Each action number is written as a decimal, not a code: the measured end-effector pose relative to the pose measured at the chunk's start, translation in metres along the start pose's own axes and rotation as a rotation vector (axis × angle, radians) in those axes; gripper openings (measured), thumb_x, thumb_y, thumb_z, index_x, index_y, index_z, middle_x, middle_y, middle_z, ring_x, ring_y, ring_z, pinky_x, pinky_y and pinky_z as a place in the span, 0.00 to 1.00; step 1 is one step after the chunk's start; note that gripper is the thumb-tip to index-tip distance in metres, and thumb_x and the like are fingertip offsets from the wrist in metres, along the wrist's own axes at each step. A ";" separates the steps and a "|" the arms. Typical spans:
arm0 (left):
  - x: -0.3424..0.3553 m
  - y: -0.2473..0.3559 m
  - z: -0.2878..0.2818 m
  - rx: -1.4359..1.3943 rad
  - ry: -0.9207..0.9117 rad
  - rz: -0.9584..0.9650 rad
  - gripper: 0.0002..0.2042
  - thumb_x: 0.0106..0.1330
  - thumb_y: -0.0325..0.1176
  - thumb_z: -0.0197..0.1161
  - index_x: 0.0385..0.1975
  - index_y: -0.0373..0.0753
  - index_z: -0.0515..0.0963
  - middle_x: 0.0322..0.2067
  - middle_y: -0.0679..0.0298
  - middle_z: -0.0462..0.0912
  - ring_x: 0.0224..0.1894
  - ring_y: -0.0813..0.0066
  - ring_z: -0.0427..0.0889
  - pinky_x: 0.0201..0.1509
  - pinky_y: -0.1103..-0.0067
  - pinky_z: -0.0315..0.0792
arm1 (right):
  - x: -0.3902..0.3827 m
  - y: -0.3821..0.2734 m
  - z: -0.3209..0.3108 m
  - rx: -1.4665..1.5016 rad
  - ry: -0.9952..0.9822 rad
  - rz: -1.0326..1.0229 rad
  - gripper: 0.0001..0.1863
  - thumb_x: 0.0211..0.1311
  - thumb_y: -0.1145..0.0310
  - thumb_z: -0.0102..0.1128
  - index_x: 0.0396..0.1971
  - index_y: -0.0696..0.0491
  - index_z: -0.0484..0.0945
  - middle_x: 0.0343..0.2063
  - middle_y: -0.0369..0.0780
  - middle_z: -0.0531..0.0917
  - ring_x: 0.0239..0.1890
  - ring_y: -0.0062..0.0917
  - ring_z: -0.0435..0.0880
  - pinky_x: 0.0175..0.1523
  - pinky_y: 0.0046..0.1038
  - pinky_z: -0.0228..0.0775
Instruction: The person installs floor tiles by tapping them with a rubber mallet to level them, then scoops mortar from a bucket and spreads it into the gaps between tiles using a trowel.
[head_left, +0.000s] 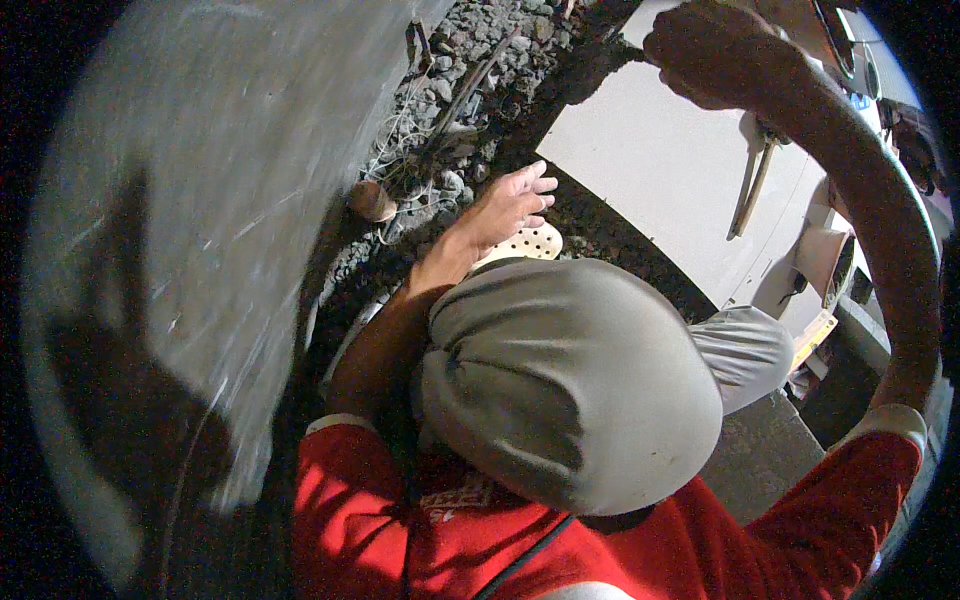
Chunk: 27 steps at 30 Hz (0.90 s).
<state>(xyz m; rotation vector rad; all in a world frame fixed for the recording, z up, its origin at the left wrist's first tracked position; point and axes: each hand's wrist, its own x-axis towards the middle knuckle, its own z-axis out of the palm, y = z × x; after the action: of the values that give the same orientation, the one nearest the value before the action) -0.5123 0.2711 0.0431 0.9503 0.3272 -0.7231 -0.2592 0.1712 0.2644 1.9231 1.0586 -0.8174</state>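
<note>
My left hand (515, 208) hangs over the toe of a cream clog (530, 243) with round holes, its fingers spread and nothing in them. Whether it touches the clog I cannot tell. At the upper right my right hand (710, 55), in shade, is closed above the far part of a large pale flat slab (640, 140). What it holds, if anything, is hidden. Below the right hand a tool with a long wooden handle (752, 190) lies on the slab; its head is partly covered by my forearm. My grey-trousered knee (580, 390) fills the middle.
Grey rubble (450, 90) with thin wires and a stick lies along the wall (230, 130) at left. A rounded reddish-brown piece (371, 201) sits at its near end. Dark soil (630, 235) borders the slab. A yellow object (815, 340) is at the right.
</note>
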 end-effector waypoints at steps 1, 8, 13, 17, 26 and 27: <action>-0.001 0.002 0.000 0.031 -0.001 0.007 0.34 0.77 0.33 0.53 0.77 0.29 0.47 0.72 0.44 0.64 0.71 0.51 0.70 0.69 0.60 0.72 | -0.005 0.005 -0.005 -0.021 -0.023 0.001 0.15 0.73 0.63 0.51 0.37 0.50 0.89 0.39 0.43 0.90 0.42 0.35 0.90 0.46 0.39 0.82; 0.002 0.018 0.004 0.126 -0.095 -0.036 0.28 0.76 0.29 0.49 0.75 0.29 0.57 0.62 0.47 0.78 0.64 0.56 0.78 0.65 0.65 0.74 | 0.046 -0.012 0.041 -0.172 -0.070 0.041 0.18 0.74 0.62 0.54 0.59 0.49 0.80 0.45 0.49 0.87 0.43 0.36 0.88 0.41 0.46 0.82; -0.003 0.022 0.002 0.274 -0.015 -0.003 0.27 0.74 0.27 0.49 0.73 0.32 0.62 0.59 0.50 0.81 0.57 0.62 0.83 0.60 0.70 0.77 | 0.006 0.014 0.060 -0.097 0.490 -0.270 0.12 0.64 0.59 0.66 0.38 0.52 0.83 0.38 0.42 0.85 0.44 0.37 0.87 0.52 0.39 0.82; 0.002 0.022 0.000 0.387 0.088 0.135 0.23 0.74 0.28 0.50 0.69 0.35 0.70 0.56 0.53 0.84 0.52 0.67 0.85 0.54 0.74 0.78 | -0.056 0.061 0.018 0.296 0.090 0.048 0.21 0.70 0.54 0.62 0.58 0.48 0.76 0.43 0.47 0.86 0.44 0.40 0.88 0.43 0.43 0.83; 0.027 0.019 -0.014 0.671 0.487 0.601 0.14 0.73 0.31 0.57 0.53 0.34 0.82 0.47 0.50 0.88 0.50 0.56 0.88 0.57 0.68 0.79 | -0.010 -0.033 0.150 1.279 0.571 0.426 0.22 0.71 0.50 0.65 0.44 0.56 0.74 0.27 0.35 0.76 0.24 0.18 0.75 0.23 0.27 0.70; 0.027 0.020 -0.018 0.550 0.488 0.518 0.14 0.72 0.31 0.58 0.52 0.34 0.83 0.46 0.51 0.88 0.49 0.57 0.88 0.56 0.68 0.79 | -0.005 -0.055 0.156 1.412 0.654 0.444 0.22 0.72 0.51 0.64 0.40 0.56 0.73 0.26 0.35 0.74 0.22 0.19 0.74 0.23 0.28 0.70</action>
<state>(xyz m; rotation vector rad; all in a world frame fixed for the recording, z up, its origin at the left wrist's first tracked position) -0.4776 0.2821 0.0307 1.6624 0.2911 -0.0834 -0.3355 0.0548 0.1744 3.6080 0.1828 -0.7111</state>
